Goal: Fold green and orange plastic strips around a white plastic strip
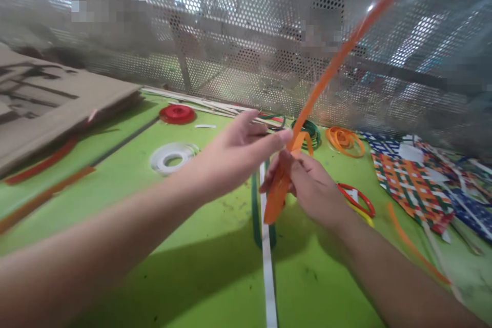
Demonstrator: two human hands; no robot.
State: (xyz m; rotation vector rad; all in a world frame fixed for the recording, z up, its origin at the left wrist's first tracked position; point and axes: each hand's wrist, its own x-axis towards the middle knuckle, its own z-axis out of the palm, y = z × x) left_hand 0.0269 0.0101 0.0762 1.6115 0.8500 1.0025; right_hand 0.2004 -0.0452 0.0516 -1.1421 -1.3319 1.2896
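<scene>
My right hand (313, 184) is closed around an orange plastic strip (334, 66). A folded, doubled end hangs below its fingers, a small loop curls out above them, and the long part rises out of view at the upper right. Just left of it is my left hand (238, 154), its fingers apart and one fingertip close to or touching the strip; I cannot tell which. Beneath both hands, a white strip (269, 277) lies lengthwise on the green table (184, 287), over a dark green strip (255, 210).
Rolls of red strip (177, 114), white strip (157, 159), green strip (315, 136) and orange strip (342, 141) lie around the table. Woven multicoloured pieces (411, 179) are at right, cardboard (77, 87) at left. A perforated metal screen (238, 41) stands behind.
</scene>
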